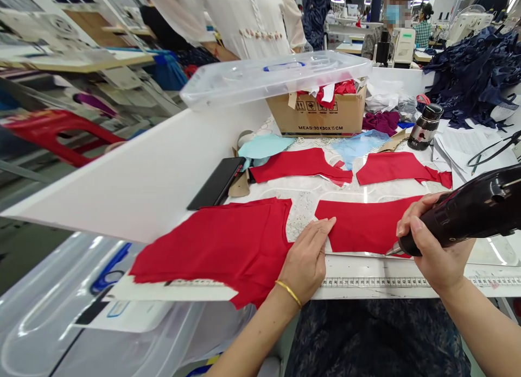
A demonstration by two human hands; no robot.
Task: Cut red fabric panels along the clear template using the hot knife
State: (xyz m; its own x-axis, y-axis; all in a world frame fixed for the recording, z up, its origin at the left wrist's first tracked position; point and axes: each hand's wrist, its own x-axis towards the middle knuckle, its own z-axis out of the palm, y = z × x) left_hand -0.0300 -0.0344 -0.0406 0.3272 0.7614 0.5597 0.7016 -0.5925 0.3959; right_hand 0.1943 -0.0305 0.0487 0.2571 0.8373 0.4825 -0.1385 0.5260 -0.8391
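My right hand (442, 252) is wrapped around a black handheld tool (468, 208) with a pointed metal tip. The tip touches the lower edge of a red fabric panel (362, 225), near its right end. My left hand (307, 252) rests flat at that panel's left edge, fingers stretched out and close together, holding nothing. Beside it on the left, a stack of red fabric pieces (220, 241) hangs partly over the table's front edge. Two more red pieces lie farther back, one on the left (293, 165) and one on the right (391, 167).
A measuring tape (374, 282) runs along the front edge. Behind are a cardboard box (321, 113) under a clear plastic lid (277, 75), a dark bottle (425, 128), papers (459, 149) and a navy fabric heap (476, 78). A black flat case (215, 182) lies left. A person (248, 18) stands opposite.
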